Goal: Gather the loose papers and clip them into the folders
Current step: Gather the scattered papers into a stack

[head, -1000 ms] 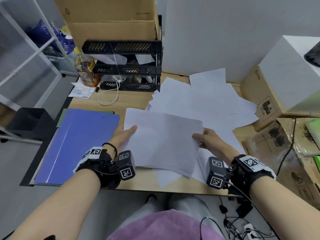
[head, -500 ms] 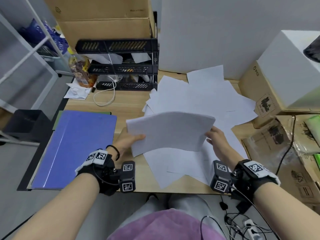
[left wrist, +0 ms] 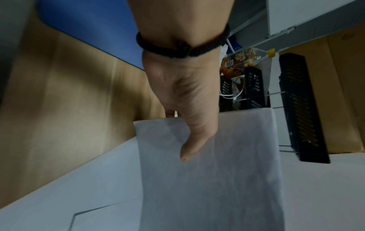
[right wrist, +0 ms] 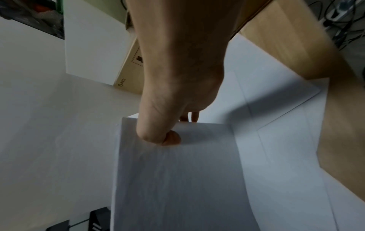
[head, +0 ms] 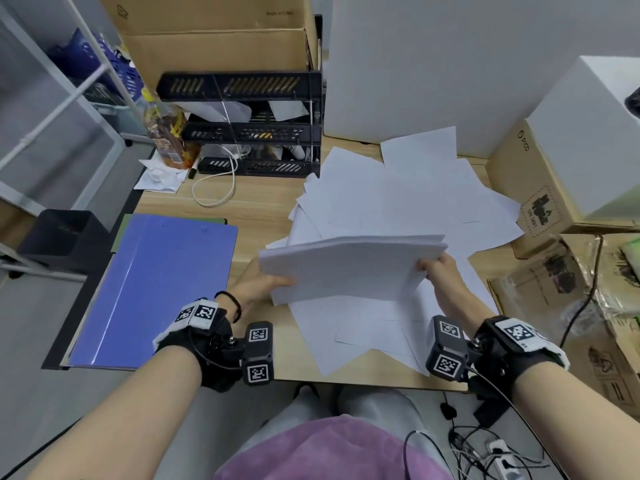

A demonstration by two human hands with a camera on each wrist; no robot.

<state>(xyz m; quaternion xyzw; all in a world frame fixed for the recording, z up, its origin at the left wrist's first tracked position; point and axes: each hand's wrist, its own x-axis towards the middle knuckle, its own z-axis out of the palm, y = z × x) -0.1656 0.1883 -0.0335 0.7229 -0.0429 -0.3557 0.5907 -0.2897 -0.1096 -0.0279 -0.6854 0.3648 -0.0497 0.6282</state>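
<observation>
A stack of white papers (head: 346,268) stands nearly upright on its lower edge above the desk, held at both ends. My left hand (head: 273,284) pinches its left end, thumb on the near face (left wrist: 189,150), fingers behind. My right hand (head: 434,268) pinches the right end the same way, thumb bent on the paper (right wrist: 166,137). More loose white sheets (head: 398,202) lie fanned over the desk behind and under the stack. A closed blue folder (head: 156,289) lies flat at the left of the desk, over a green one.
A black tiered paper tray (head: 249,126) stands at the back of the wooden desk (head: 221,206), with a bottle (head: 166,133) and a white cable (head: 214,188) beside it. Cardboard boxes (head: 540,192) crowd the right side. Cables lie on the floor (head: 485,445).
The stack lay flat on the desk a second ago. Both hands have lifted it and tipped it up onto its long edge, squaring the sheets together.
</observation>
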